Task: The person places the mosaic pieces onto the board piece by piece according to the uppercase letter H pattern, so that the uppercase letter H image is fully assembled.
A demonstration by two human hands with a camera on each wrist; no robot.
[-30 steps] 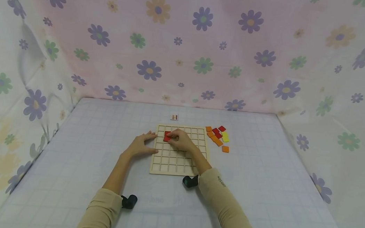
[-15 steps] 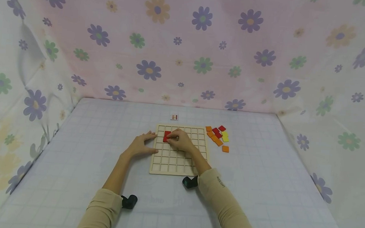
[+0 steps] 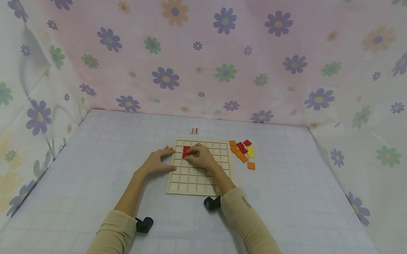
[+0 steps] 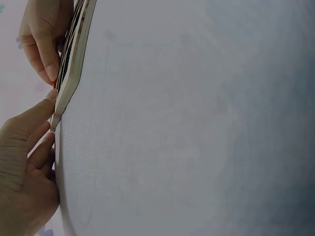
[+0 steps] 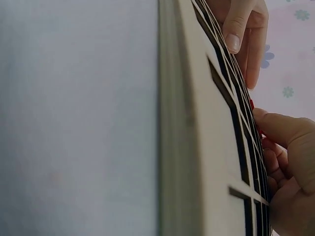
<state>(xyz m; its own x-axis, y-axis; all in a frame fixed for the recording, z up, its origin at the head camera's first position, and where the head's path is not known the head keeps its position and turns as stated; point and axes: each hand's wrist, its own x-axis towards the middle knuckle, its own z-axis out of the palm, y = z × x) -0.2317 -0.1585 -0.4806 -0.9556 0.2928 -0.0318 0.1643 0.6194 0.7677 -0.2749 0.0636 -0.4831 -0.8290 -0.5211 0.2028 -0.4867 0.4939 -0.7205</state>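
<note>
Tabletop point(image 3: 92, 174), faintly checked, meets flowered cloth walls point(image 3: 187, 56); left hand point(image 3: 154, 163), fingers spread, touches the gridded board point(image 3: 193, 179); right hand point(image 3: 202, 157) pinches a red tile point(image 3: 184, 155).

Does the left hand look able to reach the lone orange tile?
Probably not directly: the right hand and forearm extend over the gridded board, between the left hand and the orange tile.

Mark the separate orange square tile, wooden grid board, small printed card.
Orange square tile point(image 3: 251, 166), head view: top face.
Pale wooden grid board point(image 3: 193, 179), head view: bare cell.
Small white printed card point(image 3: 194, 130), head view: middle.
</note>
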